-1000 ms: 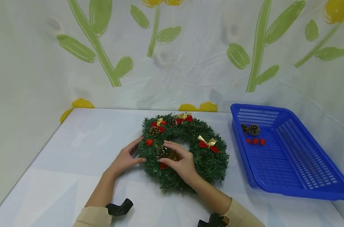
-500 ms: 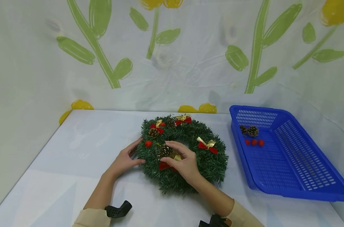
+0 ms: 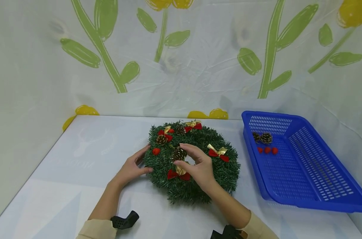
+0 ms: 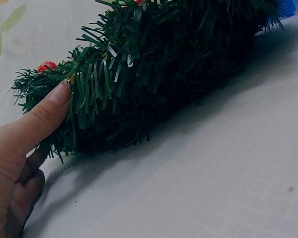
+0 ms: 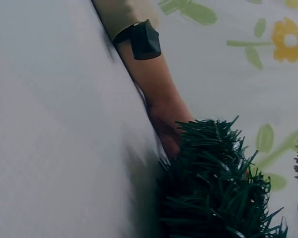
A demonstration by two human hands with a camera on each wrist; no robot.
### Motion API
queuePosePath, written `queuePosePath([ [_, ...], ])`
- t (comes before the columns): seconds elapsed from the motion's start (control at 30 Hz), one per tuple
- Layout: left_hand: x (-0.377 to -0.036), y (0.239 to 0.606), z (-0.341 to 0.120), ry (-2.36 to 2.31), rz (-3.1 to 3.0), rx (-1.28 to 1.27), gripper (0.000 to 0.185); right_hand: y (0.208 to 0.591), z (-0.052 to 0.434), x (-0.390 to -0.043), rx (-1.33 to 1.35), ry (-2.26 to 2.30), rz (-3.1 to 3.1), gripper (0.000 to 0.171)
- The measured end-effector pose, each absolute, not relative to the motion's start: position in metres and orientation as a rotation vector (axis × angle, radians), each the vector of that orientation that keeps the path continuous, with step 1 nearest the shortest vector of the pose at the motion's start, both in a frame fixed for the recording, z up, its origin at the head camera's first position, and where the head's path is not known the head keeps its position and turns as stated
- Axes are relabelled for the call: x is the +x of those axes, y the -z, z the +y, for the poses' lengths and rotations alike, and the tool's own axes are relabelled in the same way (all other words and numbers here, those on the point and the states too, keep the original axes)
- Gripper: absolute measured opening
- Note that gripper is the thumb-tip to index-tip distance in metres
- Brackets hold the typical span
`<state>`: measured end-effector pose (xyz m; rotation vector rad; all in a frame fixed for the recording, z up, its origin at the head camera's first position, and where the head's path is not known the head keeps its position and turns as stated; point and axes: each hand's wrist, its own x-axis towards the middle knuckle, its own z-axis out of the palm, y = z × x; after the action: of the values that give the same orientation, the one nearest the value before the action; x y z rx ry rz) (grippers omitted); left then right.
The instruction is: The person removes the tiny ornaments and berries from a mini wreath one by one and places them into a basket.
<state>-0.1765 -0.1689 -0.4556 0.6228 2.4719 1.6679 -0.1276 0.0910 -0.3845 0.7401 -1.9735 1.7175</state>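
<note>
A green wreath [image 3: 221, 177] lies on the table, dressed with red-and-gold bows, small pine cones and red balls. My left hand [image 3: 132, 170] grips its left edge; the left wrist view shows the thumb [image 4: 44, 116] pressed on the greenery. Between thumb and fingertips my right hand [image 3: 201, 167] pinches a pine cone [image 3: 178, 154] over the wreath's left inner side. That cone partly shows at the right edge of the right wrist view. Just below the cone sits a bow [image 3: 179, 174]. A red ball [image 3: 156, 151] and another pine cone [image 3: 161, 139] are farther up the left side.
To the right stands a blue plastic basket [image 3: 257, 166], holding pine cones [image 3: 266, 138] and red balls [image 3: 267, 150] in its far left corner. Behind the table [image 3: 88, 146] hangs a pale cloth [image 3: 205, 76] printed with flowers.
My right hand has moved the pine cone a little right and away from me, uncovering the front bow. My left hand stays at the wreath's edge.
</note>
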Motion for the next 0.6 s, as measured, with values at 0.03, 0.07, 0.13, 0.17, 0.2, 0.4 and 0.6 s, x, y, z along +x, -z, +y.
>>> queuePosePath([
  [0.03,-0.177,0.455,-0.17,-1.665,2.473,0.622,0.087,0.383,0.092,-0.128,0.739,-1.717,-1.972,0.047],
  [0.07,-0.177,0.455,-0.17,-1.664,2.471,0.622,0.087,0.382,0.093,-0.128,0.74,-1.72,-1.969,0.048],
  [0.13,-0.177,0.454,-0.17,-1.663,2.467,0.623,0.087,0.38,0.096,-0.128,0.743,-1.711,-1.974,0.048],
  [0.17,-0.177,0.454,-0.169,-1.663,2.465,0.628,0.086,0.379,0.099,-0.127,0.743,-1.698,-1.979,0.049],
  [0.2,-0.177,0.454,-0.169,-1.665,2.466,0.628,0.087,0.377,0.101,-0.127,0.745,-1.682,-1.985,0.049],
  [0.4,-0.175,0.453,-0.169,-1.674,2.464,0.629,0.087,0.368,0.116,-0.126,0.774,-1.595,-1.992,0.052],
  [0.6,-0.176,0.456,-0.169,-1.674,2.459,0.621,0.086,0.354,0.123,-0.127,0.78,-1.566,-1.963,0.052],
])
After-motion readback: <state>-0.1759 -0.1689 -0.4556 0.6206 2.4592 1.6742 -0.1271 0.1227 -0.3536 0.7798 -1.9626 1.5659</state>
